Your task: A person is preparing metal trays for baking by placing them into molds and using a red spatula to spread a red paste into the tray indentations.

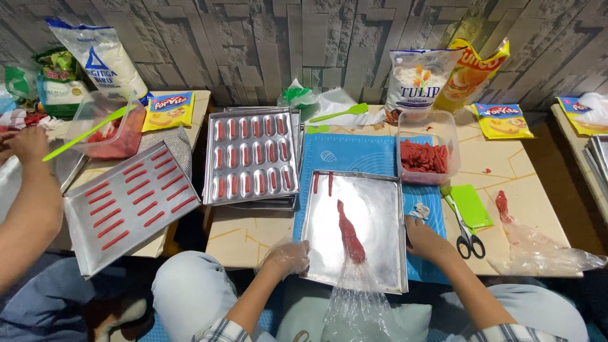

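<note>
Barely begun here, judging by the tray (pixel 380 253) in front: only two short red strips (pixel 322 182) laid at its far left corner, with all the rest of the metal bare. Across the middle of that tray, set down and held by neither hand, a clear piping bag (pixel 349 237) with a long core of red dough, so plenty to pipe yet, by the look of it. Left hand (pixel 288 258), in a thin plastic glove, with its grip closed over the tray's near left rim. Right hand (pixel 425 240) pressed against the right rim, fingers tucked out of sight, so no telling whether that grip is closed or loose. Under the tray, a blue mat (pixel 354 155) on the tabletop (pixel 506 171). Just beside the right hand, scissors (pixel 467 234) and a green scraper (pixel 472 204); beyond them, a plastic tub (pixel 425 155) holding cut red sticks. Further right, a second, nearly spent bag (pixel 532 244) lying flat. More finished work to the left: a moulded tray (pixel 251 155) with a red piece in every hollow, and a flat tray (pixel 130 199) carrying several neat rows of strips, close to another person's arm (pixel 28 190). On that showing, two trays filled and this one hardly started.
</note>
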